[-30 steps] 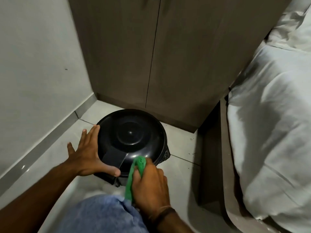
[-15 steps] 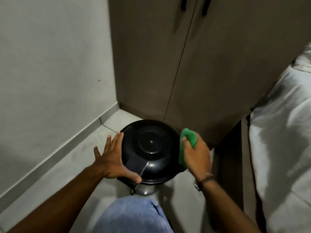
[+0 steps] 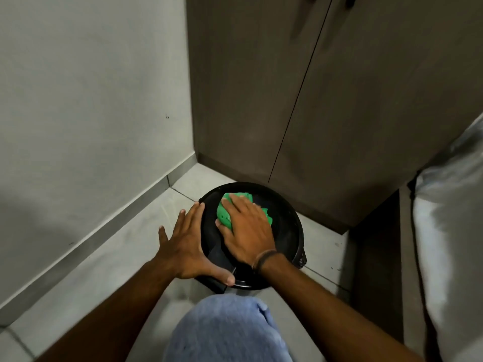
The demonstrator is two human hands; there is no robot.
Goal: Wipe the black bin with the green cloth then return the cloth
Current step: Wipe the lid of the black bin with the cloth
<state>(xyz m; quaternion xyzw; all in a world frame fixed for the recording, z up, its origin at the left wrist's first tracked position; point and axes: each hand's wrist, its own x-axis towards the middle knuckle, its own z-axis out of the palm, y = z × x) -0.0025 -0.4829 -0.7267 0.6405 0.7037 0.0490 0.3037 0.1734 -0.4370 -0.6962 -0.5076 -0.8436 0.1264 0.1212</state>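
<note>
The black bin is a round pedal bin with a domed lid, standing on the tiled floor in the corner. My left hand lies spread against the bin's left rim, thumb hooked over the near edge of the lid. My right hand presses flat on top of the lid with the green cloth under its palm. The cloth's crumpled edges stick out past the fingers on the left and right. Most of the lid's centre is hidden by that hand.
A brown wardrobe with two doors stands right behind the bin. A grey wall with a skirting strip runs along the left. A bed with white bedding fills the right side. My knee in blue cloth is just before the bin.
My right hand carried the green cloth from the bin's near side, around its right side, onto the top of the lid. My left hand stayed on the left rim.
</note>
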